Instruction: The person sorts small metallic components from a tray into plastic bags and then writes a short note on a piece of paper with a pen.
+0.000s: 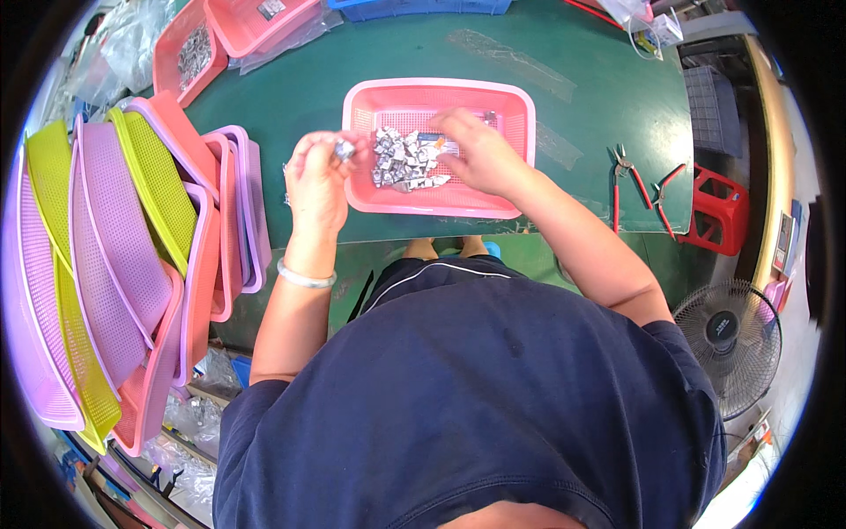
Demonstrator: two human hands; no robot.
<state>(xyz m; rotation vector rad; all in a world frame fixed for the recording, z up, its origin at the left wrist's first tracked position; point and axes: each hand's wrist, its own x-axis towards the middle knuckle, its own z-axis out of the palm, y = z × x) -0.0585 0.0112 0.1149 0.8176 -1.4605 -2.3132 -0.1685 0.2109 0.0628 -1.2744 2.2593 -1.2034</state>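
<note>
Left hand (319, 172) holds small metal piece (345, 150) | right hand (478, 150) is over pink basket (441, 85), right side | its grip: I cannot tell

Nested purple, yellow-green and pink baskets (123, 238) stand at the left of a green table (608, 97), with a blue crate (414, 7) at its far edge and red-handled pliers (622, 166), a red stool (710, 212) and a fan (723, 330) rightward.

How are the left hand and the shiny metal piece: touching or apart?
Touching: the head view shows the shiny metal piece held at the fingertips of the left hand.
</note>
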